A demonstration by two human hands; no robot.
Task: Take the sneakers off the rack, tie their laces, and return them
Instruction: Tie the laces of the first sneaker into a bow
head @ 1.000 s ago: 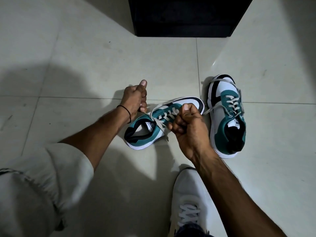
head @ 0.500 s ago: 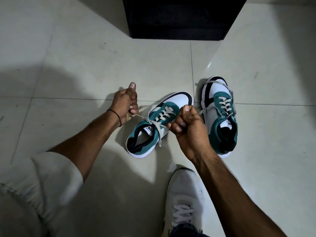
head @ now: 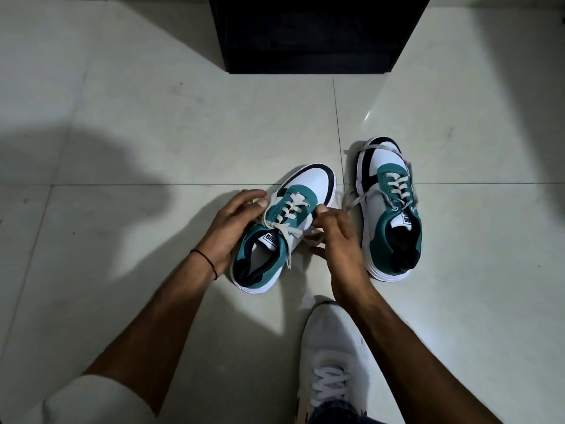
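1. The tiled floor (head: 153, 133) filled the view, pale and partly shadowed.
2. A black rack (head: 312, 35) stood at twelve o'clock, well apart from the shoes.
3. A white shoe (head: 330, 356) on the person's foot sat at six o'clock.
4. The right sneaker (head: 389, 209), teal and white, rested on the floor at three o'clock of centre, laces loose.
5. The left sneaker (head: 284, 228) lay at centre, toe toward one o'clock, between both hands.
6. The left hand (head: 232, 221) touched its nine o'clock side, grip loosely open, fingers at the laces (head: 290, 209).
7. The right hand (head: 336, 237) was at its three o'clock side, grip narrowed on a lace end.
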